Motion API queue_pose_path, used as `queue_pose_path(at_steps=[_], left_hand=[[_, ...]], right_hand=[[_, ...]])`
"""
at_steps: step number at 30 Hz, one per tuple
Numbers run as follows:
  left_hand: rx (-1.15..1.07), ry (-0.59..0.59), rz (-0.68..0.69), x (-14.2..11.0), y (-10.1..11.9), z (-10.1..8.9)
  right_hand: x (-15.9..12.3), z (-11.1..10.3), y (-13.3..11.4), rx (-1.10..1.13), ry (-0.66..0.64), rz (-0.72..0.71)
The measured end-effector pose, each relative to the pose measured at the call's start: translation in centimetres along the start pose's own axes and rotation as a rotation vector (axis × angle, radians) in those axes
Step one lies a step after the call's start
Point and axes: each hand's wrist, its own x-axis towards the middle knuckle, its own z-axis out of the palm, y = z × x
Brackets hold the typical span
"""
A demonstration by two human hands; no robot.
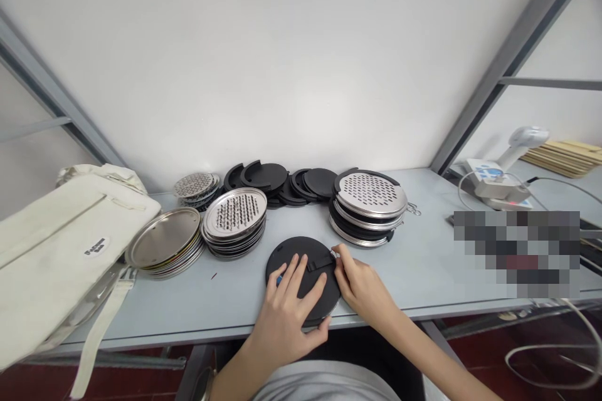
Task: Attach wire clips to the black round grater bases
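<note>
At the table's (pixel 188 301) near edge, centre: black disc (pixel 312 247) lying flat, bright rim showing on its near right side. Left hand (pixel 285 319) on top, fingers spread open, thumb by the near rim. Right hand (pixel 369 291) has its fingers closed on a small metal clip (pixel 335 254) at the disc's right edge. To do this well, I'd press evenly with the left so the disc can't spin or tip off the edge, work the clip level, and keep skin off the rim. Clip seating: can't tell, fingers cover it. Containers: pale bag (pixel 70 225) on the left, strap hanging over the edge, contents not visible. Behind the disc, left to right: plain plates (pixel 164 238), stacked; grater plates (pixel 236 213), stacked; another stack (pixel 371 197) with a perforated plate on top, black pieces between metal ones, wire loops poking out right. Farther back, by the wall: small graters (pixel 194 185), then black trays (pixel 270 177) overlapping, some with cut-out rims; can't tell what's nested in them.
</note>
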Motion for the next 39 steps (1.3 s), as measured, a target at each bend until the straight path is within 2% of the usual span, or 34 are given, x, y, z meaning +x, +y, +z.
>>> queue_pose_path(at_steps=[13,25,39], left_hand=[[-0.003,0.007,0.0,-0.1,0.0,0.0],[0.011,0.002,0.0,0.0,-0.1,0.0],[-0.012,0.001,-0.011,0.1,-0.1,0.0]], right_hand=[[0.0,0.2,0.3,-0.012,0.01,-0.015],[-0.1,-0.1,0.2,0.196,0.045,-0.043],[0.6,-0.8,0.2,0.372,-0.009,0.003]])
